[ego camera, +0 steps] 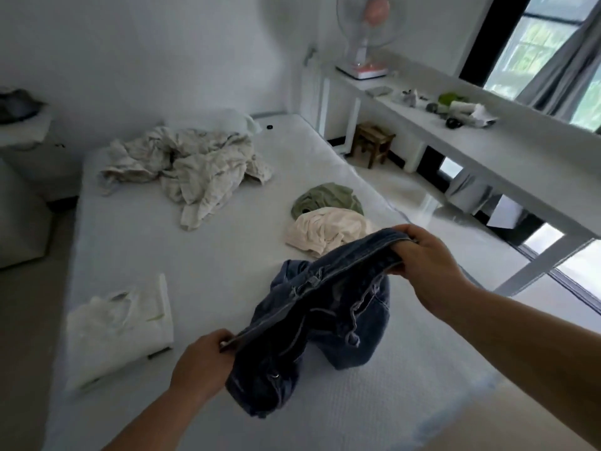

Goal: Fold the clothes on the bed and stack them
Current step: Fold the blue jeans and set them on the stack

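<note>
Dark blue jeans [325, 307] hang by their waistband above the white bed [201, 255], the legs bunched on the mattress. My left hand [203, 366] pinches the near end of the waistband. At the far end my right hand [426, 255] grips the band, fingers curled over it. A folded white garment [120, 327] lies flat at the left of the bed. Beyond the jeans a crumpled cream garment [328, 231] lies next to a crumpled green garment [327, 198].
A rumpled beige sheet [192, 167] is piled at the head of the bed by a pillow [234, 120]. On the right runs a long white shelf [487, 148] with small items and a fan [367, 34]. A wooden stool [374, 143] stands beneath.
</note>
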The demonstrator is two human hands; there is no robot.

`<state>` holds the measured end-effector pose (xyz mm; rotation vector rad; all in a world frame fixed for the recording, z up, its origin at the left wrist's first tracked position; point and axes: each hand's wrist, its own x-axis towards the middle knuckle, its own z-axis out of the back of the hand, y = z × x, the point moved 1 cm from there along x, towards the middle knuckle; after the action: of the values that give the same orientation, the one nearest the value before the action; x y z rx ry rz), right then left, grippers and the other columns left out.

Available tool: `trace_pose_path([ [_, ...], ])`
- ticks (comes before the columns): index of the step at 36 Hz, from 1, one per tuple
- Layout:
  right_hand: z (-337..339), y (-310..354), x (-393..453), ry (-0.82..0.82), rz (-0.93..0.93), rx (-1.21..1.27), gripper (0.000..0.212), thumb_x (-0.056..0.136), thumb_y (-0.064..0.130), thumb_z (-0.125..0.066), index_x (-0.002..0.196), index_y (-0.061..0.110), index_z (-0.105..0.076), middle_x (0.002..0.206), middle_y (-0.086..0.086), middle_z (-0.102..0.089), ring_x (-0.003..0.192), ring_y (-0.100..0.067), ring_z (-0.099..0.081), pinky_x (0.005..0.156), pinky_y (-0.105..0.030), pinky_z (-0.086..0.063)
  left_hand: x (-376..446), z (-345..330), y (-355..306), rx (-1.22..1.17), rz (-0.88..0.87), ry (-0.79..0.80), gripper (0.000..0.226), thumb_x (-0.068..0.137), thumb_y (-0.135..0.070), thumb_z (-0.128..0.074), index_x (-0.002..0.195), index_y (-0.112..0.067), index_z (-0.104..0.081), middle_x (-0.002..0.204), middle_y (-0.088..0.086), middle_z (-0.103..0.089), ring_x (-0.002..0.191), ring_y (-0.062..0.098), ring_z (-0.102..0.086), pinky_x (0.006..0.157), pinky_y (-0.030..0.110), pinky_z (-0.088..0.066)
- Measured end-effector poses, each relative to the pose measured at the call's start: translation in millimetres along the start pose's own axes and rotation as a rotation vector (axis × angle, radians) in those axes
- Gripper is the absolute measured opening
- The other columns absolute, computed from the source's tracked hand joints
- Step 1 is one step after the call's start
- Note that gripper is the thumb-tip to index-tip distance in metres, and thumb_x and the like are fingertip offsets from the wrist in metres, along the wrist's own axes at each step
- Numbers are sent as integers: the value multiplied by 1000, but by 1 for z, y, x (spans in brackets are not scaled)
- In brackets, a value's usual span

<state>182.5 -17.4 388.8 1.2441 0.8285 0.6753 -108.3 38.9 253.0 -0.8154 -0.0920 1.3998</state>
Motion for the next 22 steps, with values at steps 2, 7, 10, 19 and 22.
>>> trace_pose_path([
  [2,5,3,2,-29,-14,-13,26,89,-7,-43,81,11,-59,74,-8,-60,66,-18,-59,64,-31,-54,-1,11,-9,-62,-32,-43,23,89,-27,-53,67,-30,-60,64,-9,-63,62,8,-58,53,24,-39],
  [7,27,12,10,-75,-15,-108,27,88,-6,-42,82,12,-61,82,-13,-62,73,-22,-60,70,-36,-55,1,39,-34,-287,-56,-161,18,86,-13,-56,72,-23,-62,69,2,-65,65,21,-60,57,29,-43],
  [10,44,17,18,-98,21,-273,29,84,-5,-45,79,16,-65,83,-12,-65,78,-27,-62,71,-38,-56,3,62,-54,-446,-67,-254,15,84,-9,-57,78,-21,-65,80,7,-66,75,27,-60,71,38,-50],
  [19,93,68,26,-67,288,-1148,21,84,6,-54,85,26,-60,80,-1,-59,75,-21,-50,59,-27,-35,6,153,-106,-364,-197,-336,17,81,-9,-60,72,-20,-69,67,5,-64,65,22,-60,69,33,-48],
  [22,105,90,30,-74,299,-1219,17,83,6,-57,89,21,-62,75,-2,-58,69,-21,-50,65,-30,-38,2,175,-123,-276,-286,-292,16,80,-11,-58,65,-10,-64,50,3,-61,49,20,-63,62,33,-48],
])
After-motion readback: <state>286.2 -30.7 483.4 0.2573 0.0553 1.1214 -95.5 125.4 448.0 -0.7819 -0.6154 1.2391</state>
